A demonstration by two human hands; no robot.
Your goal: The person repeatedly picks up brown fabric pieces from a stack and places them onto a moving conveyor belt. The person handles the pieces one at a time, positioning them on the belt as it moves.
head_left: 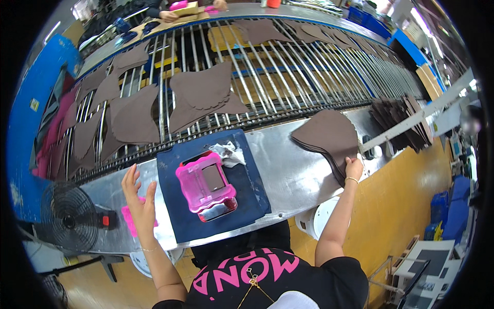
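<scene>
My left hand (pixel 139 203) is raised over the left part of the metal table with its fingers spread, holding nothing. Partly behind it lies a flat pink piece (pixel 128 220) with a wavy edge. My right hand (pixel 353 169) pinches the near edge of a small stack of curved brown fabric pieces (pixel 329 135) on the table's right. Between my hands a navy mat (pixel 251 191) carries a pink scalloped frame (pixel 191 188) with a rectangular window. Beside the frame's far corner is a crumpled, stained white cloth (pixel 234 156).
Beyond the metal table (pixel 288 177), a rack of metal rollers (pixel 278 77) bears many brown cut pieces (pixel 201 90). A black fan (pixel 68 219) stands at the left. More brown pieces (pixel 393 121) are bundled at the right, near a pale bar (pixel 406 129). Another person's hands (pixel 169 16) work at the far side.
</scene>
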